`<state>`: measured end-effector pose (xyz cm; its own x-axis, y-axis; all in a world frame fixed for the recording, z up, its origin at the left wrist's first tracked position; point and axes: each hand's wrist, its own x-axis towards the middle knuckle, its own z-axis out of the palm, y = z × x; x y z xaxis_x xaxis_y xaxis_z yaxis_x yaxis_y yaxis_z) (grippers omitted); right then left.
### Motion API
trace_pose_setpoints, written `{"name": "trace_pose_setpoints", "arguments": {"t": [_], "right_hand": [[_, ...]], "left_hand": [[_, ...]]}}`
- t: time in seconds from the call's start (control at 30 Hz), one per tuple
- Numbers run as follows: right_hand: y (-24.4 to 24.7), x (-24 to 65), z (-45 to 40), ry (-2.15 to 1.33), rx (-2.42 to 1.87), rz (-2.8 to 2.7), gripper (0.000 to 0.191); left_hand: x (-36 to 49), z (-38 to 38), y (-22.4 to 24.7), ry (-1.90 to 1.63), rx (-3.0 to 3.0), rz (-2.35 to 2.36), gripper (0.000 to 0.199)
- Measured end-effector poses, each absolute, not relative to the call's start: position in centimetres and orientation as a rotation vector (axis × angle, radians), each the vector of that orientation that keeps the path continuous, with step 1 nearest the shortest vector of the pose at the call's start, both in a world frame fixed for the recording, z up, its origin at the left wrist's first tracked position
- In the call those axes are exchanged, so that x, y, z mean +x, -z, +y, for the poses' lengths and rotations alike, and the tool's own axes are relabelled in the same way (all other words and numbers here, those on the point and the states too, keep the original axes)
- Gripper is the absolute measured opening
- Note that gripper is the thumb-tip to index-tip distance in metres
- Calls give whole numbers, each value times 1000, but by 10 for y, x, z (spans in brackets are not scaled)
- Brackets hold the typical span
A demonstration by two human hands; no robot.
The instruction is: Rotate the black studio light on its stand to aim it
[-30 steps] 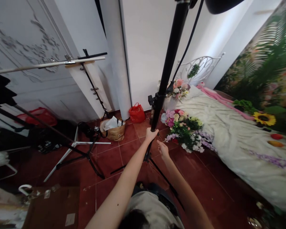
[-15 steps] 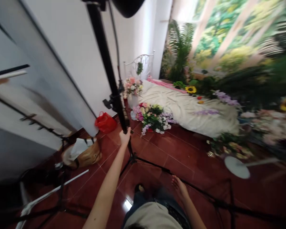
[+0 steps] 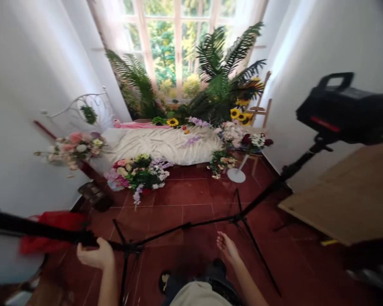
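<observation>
My left hand [image 3: 97, 255] is at the lower left beside the black pole of a light stand [image 3: 38, 228]. Its thumb and fingers are apart, cupped by the pole; whether a fingertip still touches it is hard to see. Low over the floor hangs my right hand [image 3: 229, 248], empty, with loosely bent fingers spread. It is nearest to the legs of a second stand [image 3: 239, 219], whose slanting pole carries a black studio lamp [image 3: 341, 108]. A thin black bar [image 3: 187, 225] runs between the bases of the two stands.
Ahead, a bed with a cream cover [image 3: 166, 146] stands below a bright window [image 3: 175, 46]. Flower bunches [image 3: 140, 172], palm leaves [image 3: 217, 63] and a round white base [image 3: 236, 175] surround it. A red bag [image 3: 47, 225] lies left, a wooden board [image 3: 341, 191] right.
My view has swung to the right, bringing the second stand and lamp into sight. My left hand, wrapped round the pole before, has loosened its fingers. My right hand remains empty.
</observation>
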<state>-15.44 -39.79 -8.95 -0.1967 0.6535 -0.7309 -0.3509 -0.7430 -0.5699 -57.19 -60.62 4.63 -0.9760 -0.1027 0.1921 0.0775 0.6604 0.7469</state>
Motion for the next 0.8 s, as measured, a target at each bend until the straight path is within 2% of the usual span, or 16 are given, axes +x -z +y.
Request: {"name": "trace_pose_setpoints", "arguments": {"t": [0.07, 0.13, 0.2, 0.27, 0.33, 0.5, 0.67, 0.8], "right_hand": [[82, -120, -377, -1959, -1379, -301, 28], [70, -86, -353, -1941, -1350, -237, 27], [55, -53, -327, -1929, -1348, -205, 28], [40, -21, -299, -1922, -1355, -207, 31], [26, 9, -270, -1914, -1343, -208, 34], [-8, 69, -204, -1946, -1166, -257, 38], [-41, 102, -149, -1930, -911, -378, 42], [-64, 110, -110, -1949, -852, -288, 42]], "left_hand": [[-531, -564, -34, 1372, 44, -2801, 45], [-486, -515, -28, 1671, -185, -3052, 37], [-437, -463, -30, 1924, -780, -3309, 34], [-388, -412, -37, 1982, -1491, -3399, 37], [-343, -364, -46, 1968, -1937, -3330, 38], [-234, -257, -50, 2167, -2040, -2961, 33], [-128, -183, -40, 2161, -2690, -2564, 29], [-60, -125, -44, 2292, -2538, -2314, 39]]}}
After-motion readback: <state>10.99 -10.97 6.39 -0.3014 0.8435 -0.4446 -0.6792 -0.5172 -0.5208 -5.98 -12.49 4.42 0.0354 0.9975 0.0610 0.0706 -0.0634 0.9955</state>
